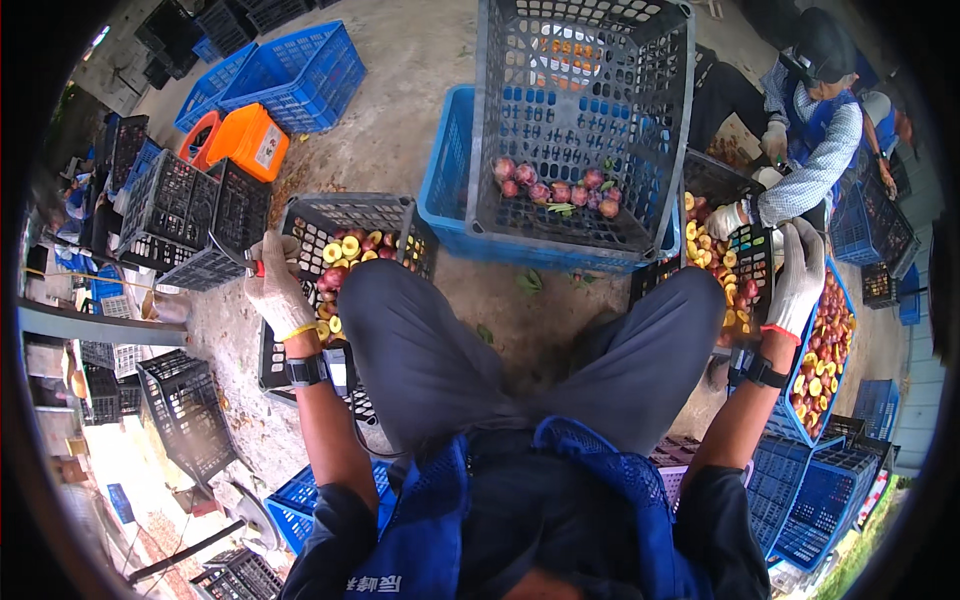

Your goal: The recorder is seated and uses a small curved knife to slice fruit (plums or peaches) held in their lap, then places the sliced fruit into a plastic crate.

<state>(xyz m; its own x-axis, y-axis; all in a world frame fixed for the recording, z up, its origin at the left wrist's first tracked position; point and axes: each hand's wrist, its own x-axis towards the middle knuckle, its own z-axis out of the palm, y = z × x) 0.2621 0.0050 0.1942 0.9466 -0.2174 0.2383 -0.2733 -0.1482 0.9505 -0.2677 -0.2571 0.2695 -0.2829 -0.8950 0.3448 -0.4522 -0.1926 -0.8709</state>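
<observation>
My left hand [277, 287], in a pale knitted glove, is closed round a small knife [259, 268] with a red handle; its dark blade points away to the left. Beside it, a black crate [345, 207] holds halved plums [350, 247] with yellow flesh, partly hidden by my knee. At the right, my gloved right hand [798, 280] has its fingers stretched out and apart, nothing visible in them. It is nearest a blue crate [838, 270] full of cut plums [822, 345]. More plum halves [722, 262] lie in a black crate by my right knee.
Ahead, a black crate [580, 235] with several whole plums [555, 188] rests tilted on a blue crate [445, 170]. A co-worker in a patterned sleeve [835, 165] reaches into the right black crate. Orange bins [250, 140] and stacked crates [180, 215] stand left.
</observation>
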